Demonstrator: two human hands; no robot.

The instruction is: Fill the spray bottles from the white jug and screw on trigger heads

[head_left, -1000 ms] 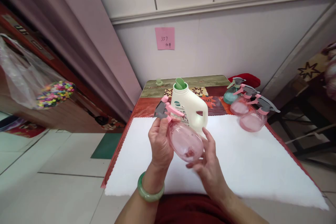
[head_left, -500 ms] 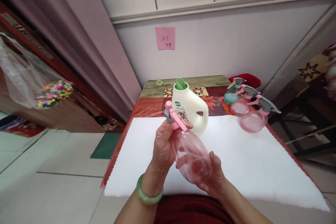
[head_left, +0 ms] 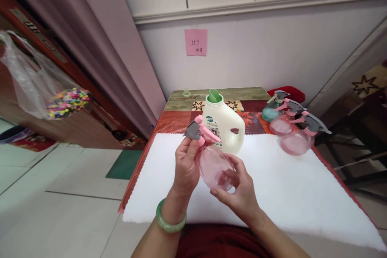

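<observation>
Tilted in front of me is a clear pink spray bottle [head_left: 213,165] with a pink and grey trigger head. My left hand [head_left: 186,161], a green bangle on its wrist, is closed round the neck just below the trigger. My right hand [head_left: 240,187] grips the rounded base, thumb below and fingers over the far side. Just behind the bottle stands a cream detergent jug [head_left: 228,127] with a handle and a green pour spout in its uncapped mouth. The pink bottle looks empty.
At the table's right stand a teal spray bottle [head_left: 268,112] and two pink spray bottles [head_left: 298,142]. A small green cap [head_left: 186,93] lies at the back. White cloth [head_left: 272,193] covers the table's front. A plastic bag of colourful pieces [head_left: 68,102] hangs at left.
My right hand has shifted its grip on the bottle's base, with its fingers now over the far side. The bottle has turned, so its trigger head shows more from the side.
</observation>
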